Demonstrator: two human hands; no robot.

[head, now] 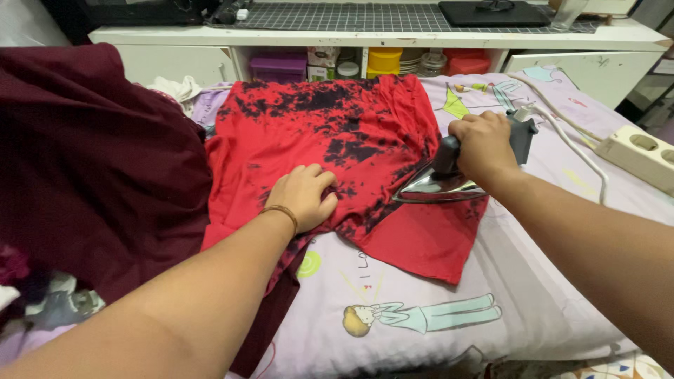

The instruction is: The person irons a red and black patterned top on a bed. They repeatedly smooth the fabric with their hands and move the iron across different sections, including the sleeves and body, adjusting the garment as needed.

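**Iron on a red shirt, one hand pressing the cloth flat**

The red shirt with black blotches (337,133) lay spread at the centre of the lilac cartoon-print sheet (421,316), flat so the iron could ride on it. The iron (449,179) sat on the shirt's edge at about three o'clock, its pointed shiny sole aimed towards nine. The right hand (484,144) was wrapped fully round the dark handle, fingers closed on it. The left hand (305,196), at seven o'clock on the shirt, rested palm down with fingers curled loosely, gripping nothing, apparently to hold the fabric taut. A maroon garment (91,168) lay heaped at nine o'clock. The white cord (569,144) trailed towards a power strip (642,154) at three o'clock.
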